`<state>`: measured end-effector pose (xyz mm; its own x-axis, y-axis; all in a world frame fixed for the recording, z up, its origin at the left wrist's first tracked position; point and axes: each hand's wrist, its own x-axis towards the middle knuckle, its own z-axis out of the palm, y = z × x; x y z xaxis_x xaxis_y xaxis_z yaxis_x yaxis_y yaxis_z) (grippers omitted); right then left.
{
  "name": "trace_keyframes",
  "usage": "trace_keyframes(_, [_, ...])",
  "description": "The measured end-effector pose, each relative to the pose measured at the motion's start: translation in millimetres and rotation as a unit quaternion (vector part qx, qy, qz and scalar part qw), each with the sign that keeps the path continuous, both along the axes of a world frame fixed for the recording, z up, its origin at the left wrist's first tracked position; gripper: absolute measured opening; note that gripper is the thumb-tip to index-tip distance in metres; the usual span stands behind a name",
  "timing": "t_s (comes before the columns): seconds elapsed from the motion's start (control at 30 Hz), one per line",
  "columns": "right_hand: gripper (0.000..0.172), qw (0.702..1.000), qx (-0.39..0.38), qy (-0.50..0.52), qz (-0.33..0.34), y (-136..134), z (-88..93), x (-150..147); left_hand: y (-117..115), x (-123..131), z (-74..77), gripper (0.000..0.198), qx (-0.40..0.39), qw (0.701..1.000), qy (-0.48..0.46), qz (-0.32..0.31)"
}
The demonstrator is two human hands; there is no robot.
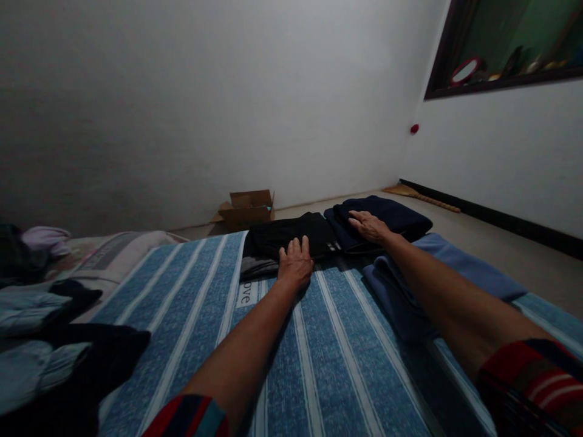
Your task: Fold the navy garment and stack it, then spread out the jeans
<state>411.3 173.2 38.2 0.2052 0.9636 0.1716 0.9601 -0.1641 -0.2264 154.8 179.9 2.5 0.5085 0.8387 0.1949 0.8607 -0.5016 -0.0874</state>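
A folded black garment (285,238) lies at the far end of a blue striped sheet (337,358), with a grey fold (255,267) showing under its near left edge. The left hand (296,262) rests palm down on the garment's near edge, fingers spread flat and gripping nothing. Just right of the black garment, touching it, sits a folded navy garment (392,217). The right hand (370,226) lies flat on the navy garment's near left part, fingers stretched out toward the left, also holding nothing. Both forearms reach far across the sheet, and red striped sleeves (537,379) show at the near edge of the view. Under the right forearm, nearer than the navy garment, lies a folded blue cloth (460,261). A small white label (245,294) with dark letters sits on the sheet just near the grey fold. At the near left a heap of clothes (54,352), dark and pale blue, lies loose beside the sheet, with a pale pink piece (45,238) farther off at the left. Beyond the sheet, on the floor by the far wall, stands an open cardboard box (248,209). A small red knob (414,128) sits on the right wall, and above it is a dark-framed opening (460,91) holding small objects too dim to tell apart.
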Motion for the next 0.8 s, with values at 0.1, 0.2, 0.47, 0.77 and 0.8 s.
trace_keyframes(0.1, [0.052,1.000,-0.015,-0.003,-0.007,-1.9,7.0,-7.8,0.4,1.1,0.7,0.064,-0.008,1.000,0.000,-0.004])
trace_keyframes(0.2, [0.055,0.999,-0.020,-0.023,-0.019,-3.6,12.1,-19.9,0.4,1.1,2.8,0.064,-0.027,1.000,0.002,-0.003])
trace_keyframes(0.47, [0.059,0.997,-0.018,-0.080,-0.016,-21.5,10.3,-45.2,-8.7,-14.5,19.0,0.069,-0.068,0.997,0.008,-0.030])
trace_keyframes(0.77, [0.036,0.988,0.031,-0.117,0.093,-84.6,9.5,-114.1,-63.4,-66.7,27.8,0.058,-0.079,0.995,-0.024,-0.049])
trace_keyframes(0.8, [0.035,0.986,0.029,-0.114,0.117,-97.5,4.3,-125.2,-74.6,-75.1,27.3,0.056,-0.087,0.995,-0.026,-0.049])
